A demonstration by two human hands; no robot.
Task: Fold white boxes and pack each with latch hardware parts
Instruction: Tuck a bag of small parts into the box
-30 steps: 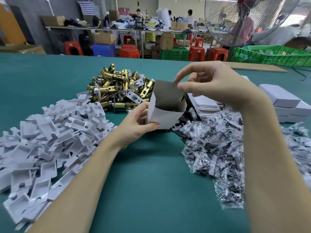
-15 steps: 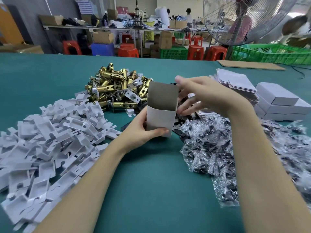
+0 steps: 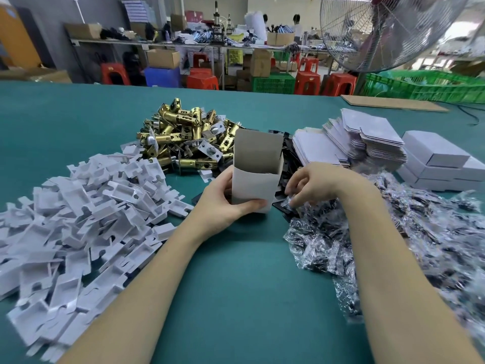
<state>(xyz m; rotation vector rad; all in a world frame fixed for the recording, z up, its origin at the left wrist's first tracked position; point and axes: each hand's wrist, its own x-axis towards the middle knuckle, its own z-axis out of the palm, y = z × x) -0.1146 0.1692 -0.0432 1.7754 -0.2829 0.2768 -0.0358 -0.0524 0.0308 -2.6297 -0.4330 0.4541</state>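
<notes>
My left hand (image 3: 223, 200) grips a white box (image 3: 253, 186) that stands upright on the green table, its top open and its flap raised. Just right of the box, my right hand (image 3: 317, 185) reaches down with curled fingers and pinches a clear plastic bag of small parts (image 3: 290, 202) at the near edge of the heap of such bags (image 3: 393, 245). Black flat plates (image 3: 288, 158) lie behind the box. The brass latch pile (image 3: 186, 137) sits behind the box to the left.
A large heap of white cardboard inserts (image 3: 78, 219) covers the left of the table. Flat unfolded boxes (image 3: 362, 137) are stacked at the back right, beside three closed white boxes (image 3: 443, 161). A brown board (image 3: 393, 103) and green crates (image 3: 433, 85) lie beyond. A big fan (image 3: 380, 30) stands behind.
My right hand has left the box's top flap and dropped to the right into the bag heap. The box now stands upright on the table in my left hand.
</notes>
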